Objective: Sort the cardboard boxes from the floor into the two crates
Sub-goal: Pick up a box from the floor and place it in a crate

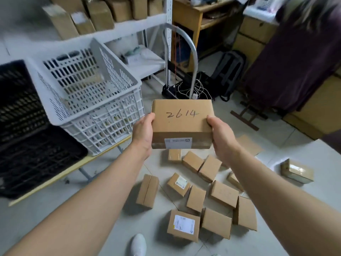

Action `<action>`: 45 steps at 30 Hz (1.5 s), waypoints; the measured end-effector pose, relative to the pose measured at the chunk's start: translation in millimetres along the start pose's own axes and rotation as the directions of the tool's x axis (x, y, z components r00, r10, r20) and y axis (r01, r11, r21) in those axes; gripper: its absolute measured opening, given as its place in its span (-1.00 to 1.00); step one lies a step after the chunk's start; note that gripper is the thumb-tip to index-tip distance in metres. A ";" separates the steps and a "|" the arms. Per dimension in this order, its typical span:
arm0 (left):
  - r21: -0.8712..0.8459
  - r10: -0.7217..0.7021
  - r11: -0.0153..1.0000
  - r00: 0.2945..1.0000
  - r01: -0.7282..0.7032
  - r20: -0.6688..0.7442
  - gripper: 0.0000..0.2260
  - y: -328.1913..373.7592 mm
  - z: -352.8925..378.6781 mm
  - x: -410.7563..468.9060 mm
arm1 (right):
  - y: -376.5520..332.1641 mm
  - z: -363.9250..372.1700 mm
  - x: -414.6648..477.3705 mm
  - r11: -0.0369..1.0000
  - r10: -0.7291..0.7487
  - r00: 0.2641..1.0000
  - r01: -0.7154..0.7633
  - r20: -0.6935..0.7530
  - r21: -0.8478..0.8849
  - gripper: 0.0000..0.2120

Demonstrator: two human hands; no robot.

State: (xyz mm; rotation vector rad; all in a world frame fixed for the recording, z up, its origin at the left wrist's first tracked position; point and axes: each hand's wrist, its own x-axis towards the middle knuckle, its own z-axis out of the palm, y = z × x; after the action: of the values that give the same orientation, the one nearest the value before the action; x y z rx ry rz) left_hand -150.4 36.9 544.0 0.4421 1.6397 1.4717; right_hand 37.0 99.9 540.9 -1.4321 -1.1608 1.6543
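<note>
Room: storeroom with a pale tiled floor (103, 228), a white shelf rack (140, 24) at the back stacked with brown cartons, and wooden furniture to the right.
Held box (181, 122): a cardboard box lifted clear of the floor, at the middle of the view, just right of the white crate; "2614" is handwritten on its top face and a white label sits on the face turned toward the camera.
Left hand (143, 133): clasps the box's left end, thumb on the top face, the other fingers hidden behind the box.
Right hand (221, 137): clasps the box's right end the same way, thumb curled over the top edge, the remaining fingers out of sight.
Boxes on the floor (195, 198): more than a dozen small cardboard boxes scattered below the held one, some touching, some tilted; two show white labels. One box (297, 170) lies apart at the right.
White crate (88, 93): perforated plastic, on a low wood-edged table (55, 179) at the left, its near corner just beside the left hand; what it holds cannot be made out through the blur.
Black crate (27, 137): perforated, touching the white crate's left side on the same table.
Hand trolley (191, 58): metal looped handle upright behind the held box, loose white cables at its base.
Shoe (138, 244): white, at the bottom edge.
</note>
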 end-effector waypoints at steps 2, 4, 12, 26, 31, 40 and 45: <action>0.004 0.071 0.997 0.997 -0.071 0.017 -0.76 35.2 -22.7 -6.1 | -25.5 26.0 -16.3 0.998 -0.066 0.998 0.066 0.020 0.004 -0.72; -0.012 0.109 0.994 0.993 -0.108 0.034 -0.74 68.0 -46.7 -9.8 | -48.8 51.3 -31.2 0.992 -0.123 0.992 0.122 0.029 0.008 -0.75; 0.016 0.342 0.940 0.940 -0.342 0.006 -0.73 169.8 -122.4 -20.9 | -125.9 149.3 -80.1 0.910 -0.415 0.910 0.415 0.028 0.009 -0.76; 0.005 0.497 0.855 0.817 -0.518 -0.291 -0.80 214.6 -237.2 -76.7 | -163.6 255.6 -124.9 0.844 -0.531 0.796 0.526 0.291 0.099 -0.72; 0.015 0.481 0.856 0.785 -0.517 -0.390 -0.72 211.9 -289.8 -73.2 | -159.5 311.6 -130.7 0.851 -0.513 0.773 0.514 0.373 0.106 -0.81; 0.015 0.400 0.886 0.748 -0.463 -0.529 -0.84 221.3 -436.8 -23.3 | -137.0 480.1 -122.7 0.870 -0.471 0.747 0.480 0.470 0.109 -0.82; 0.000 0.345 0.913 0.772 -0.408 -0.534 -0.84 230.7 -512.6 21.5 | -120.1 567.1 -111.1 0.886 -0.445 0.772 0.453 0.455 0.098 -0.77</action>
State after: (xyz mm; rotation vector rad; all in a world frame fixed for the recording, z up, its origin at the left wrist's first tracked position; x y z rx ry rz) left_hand -625.6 -211.4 714.3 0.3297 1.9468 2.1270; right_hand -505.9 -67.3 701.2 -0.6753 -1.6365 1.6687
